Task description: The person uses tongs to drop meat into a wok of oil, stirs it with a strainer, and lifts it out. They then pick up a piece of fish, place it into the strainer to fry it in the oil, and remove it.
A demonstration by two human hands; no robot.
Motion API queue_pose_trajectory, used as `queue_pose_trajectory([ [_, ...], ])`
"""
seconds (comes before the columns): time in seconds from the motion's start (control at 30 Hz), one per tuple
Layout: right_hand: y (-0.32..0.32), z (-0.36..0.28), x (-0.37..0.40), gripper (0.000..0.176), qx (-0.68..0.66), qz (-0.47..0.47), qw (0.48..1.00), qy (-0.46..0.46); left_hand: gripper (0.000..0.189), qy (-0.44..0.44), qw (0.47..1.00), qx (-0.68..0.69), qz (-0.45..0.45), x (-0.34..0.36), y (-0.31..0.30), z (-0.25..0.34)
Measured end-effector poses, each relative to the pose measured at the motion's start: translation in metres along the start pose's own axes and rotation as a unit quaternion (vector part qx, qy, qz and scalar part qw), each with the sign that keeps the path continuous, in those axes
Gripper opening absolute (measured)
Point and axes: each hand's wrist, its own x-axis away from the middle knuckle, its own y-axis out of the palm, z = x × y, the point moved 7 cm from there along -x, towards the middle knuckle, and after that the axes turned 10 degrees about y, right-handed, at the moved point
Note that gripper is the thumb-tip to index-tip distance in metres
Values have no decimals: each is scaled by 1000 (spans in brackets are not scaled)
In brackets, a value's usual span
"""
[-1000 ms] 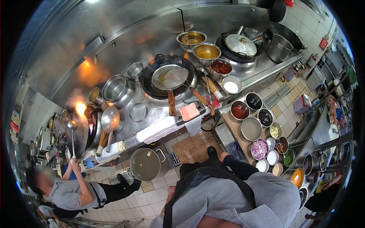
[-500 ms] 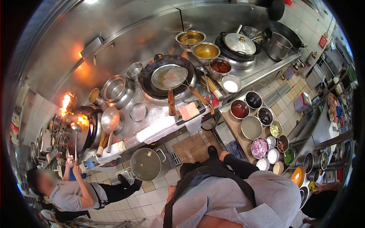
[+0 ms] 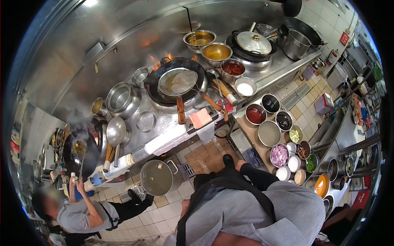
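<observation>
Skin that appears to be my left hand point(image 3: 185, 204) shows at the left edge of my black apron, its fingers not discernible. Below the black sleeve on the right, my right hand point(image 3: 241, 164) hangs low near a black shoe point(image 3: 228, 160); its fingers are too small to make out. Ahead of me, a wire strainer point(image 3: 183, 82) and another wooden-handled strainer rest over a black wok point(image 3: 184, 63). A folded pink cloth point(image 3: 200, 118) lies on the counter edge. Flames rise behind that wok.
At the left, a co-worker point(image 3: 82, 213) holds a ladle in a smoking wok point(image 3: 67, 153) with food. A large pot point(image 3: 156, 177) stands on the floor. Several ingredient bowls, one with chopped onion point(image 3: 280, 156), cover the right-hand table point(image 3: 246, 133). Another person is at the lower right.
The view has shifted slightly. Flames at the co-worker's wok have given way to smoke, with food now visible inside. Flames have appeared behind the middle wok. The lower-right person's hand has left the bowls.
</observation>
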Motion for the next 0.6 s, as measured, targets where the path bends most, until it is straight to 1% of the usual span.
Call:
queue_pose_trajectory([
  [0.03,1,0,-1,40,8,-3,1000,-3,36,-3,1000,-7,0,0,0,0],
  [0.13,-1,0,-2,36,-9,18,1000,3,37,-10,1000,-15,0,-2,0,-1],
  [0.23,-4,-3,-1,37,8,24,1000,-6,38,-13,1000,-19,1,0,2,-2],
  [0.33,-13,-4,8,37,-19,14,1000,-7,38,-15,1000,-23,3,0,3,-2],
  [0.53,-23,-4,15,37,-53,13,998,21,40,-12,999,-36,3,-4,7,-3],
  [0.6,-24,-6,16,37,-31,-4,999,14,40,-11,999,-41,3,-6,8,-7],
])
